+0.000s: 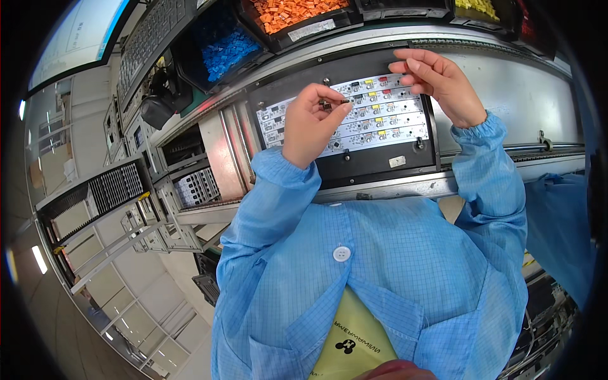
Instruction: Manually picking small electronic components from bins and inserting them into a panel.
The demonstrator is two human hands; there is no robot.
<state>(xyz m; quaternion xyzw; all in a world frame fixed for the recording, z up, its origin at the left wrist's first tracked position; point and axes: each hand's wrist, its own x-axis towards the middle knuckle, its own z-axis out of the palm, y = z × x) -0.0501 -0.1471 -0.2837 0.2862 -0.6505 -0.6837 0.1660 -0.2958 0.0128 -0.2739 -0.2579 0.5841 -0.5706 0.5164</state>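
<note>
My left hand (311,120) is closed in a pinch over the boards. Small black parts, seemingly connectors (325,105), show between its thumb and fingers. My right hand (443,82) hovers by the far right end of the boards, its bent fingers apart and nothing visible in them. Below both hands lie several white circuit board strips (396,120), side by side in a black carrier tray (380,172). Yellow, red and black parts stand on the strips. My left hand hides part of the strips.
Bins of orange parts (291,14), blue parts (229,54) and yellow parts (478,7) line the far side. A conveyor rail (443,185) runs along the near side of the tray. A black handheld device (161,104), a keyboard (152,41) and a monitor (73,38) stand at the left.
</note>
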